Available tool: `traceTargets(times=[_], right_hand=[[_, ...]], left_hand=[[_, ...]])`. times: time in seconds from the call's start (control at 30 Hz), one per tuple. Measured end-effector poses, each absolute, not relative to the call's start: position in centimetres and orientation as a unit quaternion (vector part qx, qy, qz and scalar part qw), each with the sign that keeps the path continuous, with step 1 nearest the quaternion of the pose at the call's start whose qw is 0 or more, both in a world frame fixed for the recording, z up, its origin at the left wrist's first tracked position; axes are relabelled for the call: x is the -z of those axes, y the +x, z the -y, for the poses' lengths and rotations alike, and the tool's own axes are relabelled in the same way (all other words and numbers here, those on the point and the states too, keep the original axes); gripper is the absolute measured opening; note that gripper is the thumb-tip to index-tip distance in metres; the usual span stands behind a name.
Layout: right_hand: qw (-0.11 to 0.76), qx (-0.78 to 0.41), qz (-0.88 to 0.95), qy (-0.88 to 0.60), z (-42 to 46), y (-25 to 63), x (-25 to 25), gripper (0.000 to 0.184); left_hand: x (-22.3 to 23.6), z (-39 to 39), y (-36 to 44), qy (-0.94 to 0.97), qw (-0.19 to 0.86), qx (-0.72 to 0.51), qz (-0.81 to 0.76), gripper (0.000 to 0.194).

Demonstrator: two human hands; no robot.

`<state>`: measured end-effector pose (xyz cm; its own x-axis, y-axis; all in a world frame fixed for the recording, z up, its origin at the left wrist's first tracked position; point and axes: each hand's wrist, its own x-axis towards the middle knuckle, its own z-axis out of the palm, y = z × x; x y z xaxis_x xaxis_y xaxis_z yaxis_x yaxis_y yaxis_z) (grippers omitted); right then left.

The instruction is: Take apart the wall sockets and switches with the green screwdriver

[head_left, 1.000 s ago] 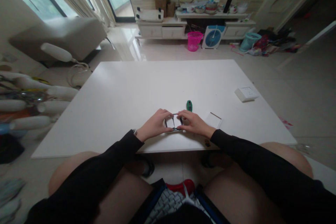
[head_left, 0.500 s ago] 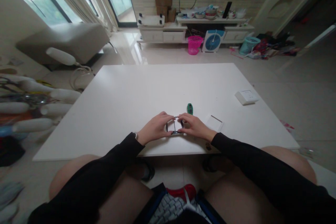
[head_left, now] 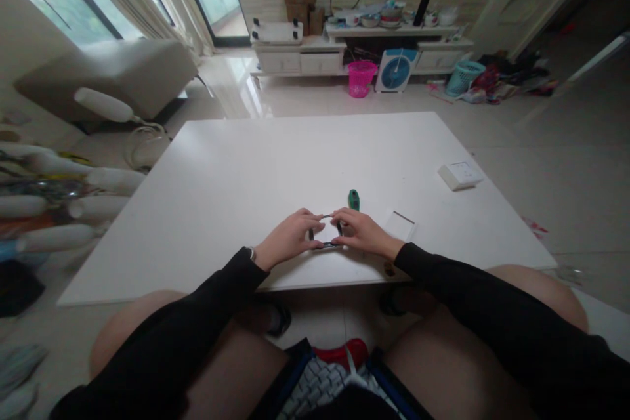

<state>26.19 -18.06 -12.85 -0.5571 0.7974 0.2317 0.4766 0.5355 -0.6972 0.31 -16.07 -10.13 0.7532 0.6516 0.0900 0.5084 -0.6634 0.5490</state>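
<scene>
Both of my hands are closed around a small square frame [head_left: 327, 246] with dark edges and a white middle, just above or on the white table. My left hand [head_left: 291, 238] grips its left side, with the thumb at the near edge and the fingers at the far edge. On the opposite side my right hand [head_left: 363, 233] has the same kind of grip. A green-handled tool [head_left: 354, 199] lies just beyond my right hand, its lower end hidden. Beside my right wrist is a flat white square plate [head_left: 402, 226], partly covered by the hand.
A white wall socket [head_left: 461, 175] sits near the right edge of the white table [head_left: 236, 170]. A small brownish item [head_left: 389, 269] lies by the front edge under my right forearm. Past the table stand a pink basket [head_left: 361, 81] and a blue-and-white fan [head_left: 396, 71].
A dark line across the middle of the frame showed before; now the middle looks plain white. My hands keep hold of both sides. The view has shifted slightly.
</scene>
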Motion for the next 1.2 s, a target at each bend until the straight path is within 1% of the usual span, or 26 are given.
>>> traceTargets(times=[0.2, 0.57, 0.63, 0.77, 0.83, 1.2], right_hand=[[0.276, -0.295, 0.830, -0.385, 18.0, 26.2, 12.9, 0.033], [0.276, -0.292, 0.831, -0.385, 18.0, 26.2, 12.8, 0.034], [0.272, -0.295, 0.831, -0.387, 18.0, 26.2, 12.7, 0.034], [0.269, -0.296, 0.830, -0.389, 18.0, 26.2, 12.7, 0.035], [0.271, -0.295, 0.829, -0.390, 18.0, 26.3, 12.8, 0.035], [0.276, -0.291, 0.833, -0.382, 17.8, 26.3, 13.0, 0.033]], left_hand=[[11.2, 15.8, 0.3, 0.873, 0.276, -0.171, -0.364, 0.040], [11.1, 16.2, 0.7, 0.844, 0.301, -0.175, -0.409, 0.046], [10.9, 16.4, 0.8, 0.847, 0.295, -0.171, -0.407, 0.042], [10.2, 16.6, 0.7, 0.864, 0.277, -0.151, -0.392, 0.027], [9.9, 16.6, 0.7, 0.868, 0.275, -0.143, -0.387, 0.023], [9.1, 16.7, 0.6, 0.884, 0.238, -0.105, -0.390, 0.020]])
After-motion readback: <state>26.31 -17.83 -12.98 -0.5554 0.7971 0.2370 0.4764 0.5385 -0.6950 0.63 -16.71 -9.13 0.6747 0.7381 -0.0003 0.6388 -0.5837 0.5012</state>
